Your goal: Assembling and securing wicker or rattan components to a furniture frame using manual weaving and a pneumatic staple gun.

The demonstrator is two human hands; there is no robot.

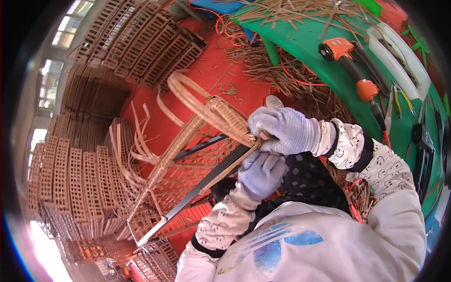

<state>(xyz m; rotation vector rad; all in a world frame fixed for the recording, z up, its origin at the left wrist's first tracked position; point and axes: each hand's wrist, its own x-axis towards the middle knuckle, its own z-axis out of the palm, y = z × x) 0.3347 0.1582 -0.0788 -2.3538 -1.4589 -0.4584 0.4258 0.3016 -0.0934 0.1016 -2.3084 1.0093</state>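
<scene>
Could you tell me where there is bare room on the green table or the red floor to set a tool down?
The green table is bare between the strip pile and the orange nail gun. The red floor is fairly open between the stacked lattice panels and the cane frame. It is crowded by both gloved hands and under the table.

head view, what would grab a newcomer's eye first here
Centre frame, two grey-gloved hands work a half-woven wicker chair frame: the right hand grips its woven edge, the left hand sits just below. Upper right, an orange power tool lies on a green table; stacked wicker panels fill the left.
</scene>
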